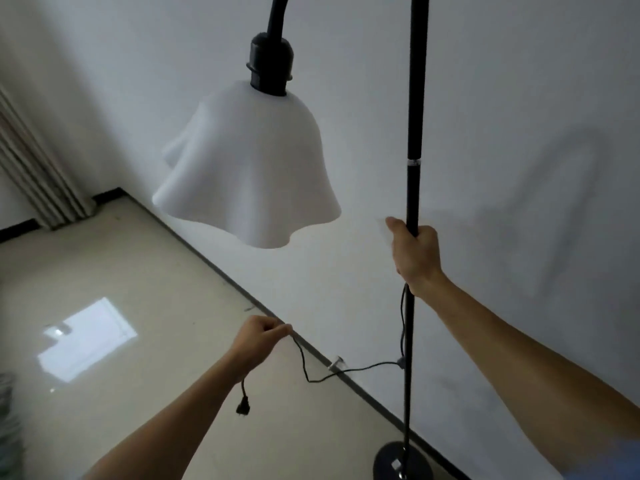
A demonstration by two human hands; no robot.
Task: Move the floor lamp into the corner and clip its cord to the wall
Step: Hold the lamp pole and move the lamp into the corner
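Observation:
The floor lamp has a thin black pole (415, 116), a wavy white shade (249, 168) hanging from a curved black neck, and a round black base (388, 460) on the floor by the wall. My right hand (415, 252) is closed around the pole at mid height. My left hand (261, 341) pinches the thin black cord (304, 370), whose plug (242, 407) dangles under my wrist. From my fingers the cord sags, then runs through a small clear clip (335, 362) low on the wall and on to the pole.
A white wall (502, 98) runs diagonally with a dark skirting strip along the glossy beige tiled floor (138, 271). A pleated curtain (34, 168) hangs in the far left corner. A bright window reflection (88, 341) lies on the tiles.

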